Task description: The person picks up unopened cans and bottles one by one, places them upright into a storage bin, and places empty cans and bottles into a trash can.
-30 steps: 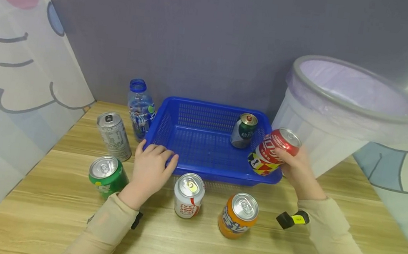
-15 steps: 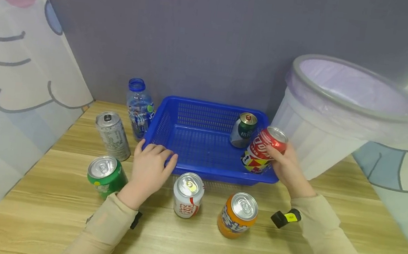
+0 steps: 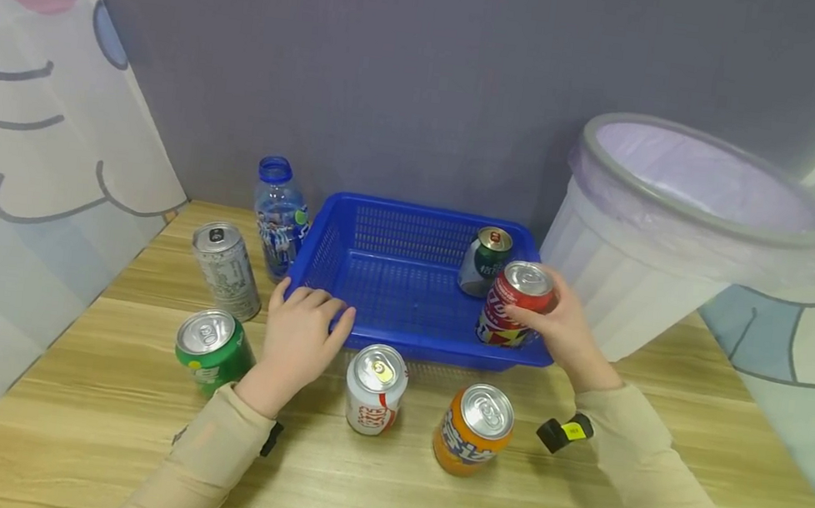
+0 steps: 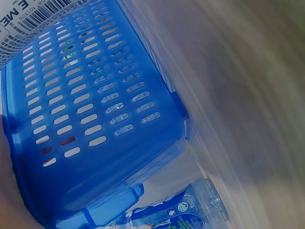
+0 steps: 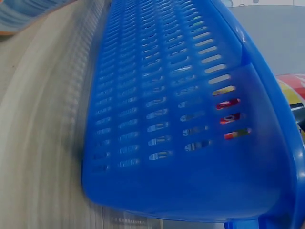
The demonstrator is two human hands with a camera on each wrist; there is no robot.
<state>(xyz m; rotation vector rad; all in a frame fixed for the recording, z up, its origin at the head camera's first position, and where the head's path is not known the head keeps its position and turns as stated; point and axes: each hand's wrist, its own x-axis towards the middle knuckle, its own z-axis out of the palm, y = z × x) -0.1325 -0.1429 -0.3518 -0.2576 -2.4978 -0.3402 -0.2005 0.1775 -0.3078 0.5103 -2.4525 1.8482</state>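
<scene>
My right hand (image 3: 558,321) grips a red cola can (image 3: 515,300), thumb on its near side, inside the right front corner of a blue plastic basket (image 3: 412,348). The can stands nearly upright, its lower part low behind the basket's front rim. Just behind it in the basket stands a green and silver can (image 3: 485,263). My left hand (image 3: 301,338) holds the basket's left front corner, fingers bent over the rim and fingertips hidden. In the right wrist view, red and yellow of the cola can show through the basket's slots (image 5: 228,102).
Left of the basket stand a clear blue bottle (image 3: 279,218), a silver-grey can (image 3: 227,271) and a green can (image 3: 215,354). In front are a white can (image 3: 375,390) and an orange can (image 3: 474,431). A lined white bin (image 3: 626,254) stands behind at right.
My right hand has moved left and lowered the cola can into the basket, turning it from tilted to nearly upright. My left hand has stayed at the basket's corner.
</scene>
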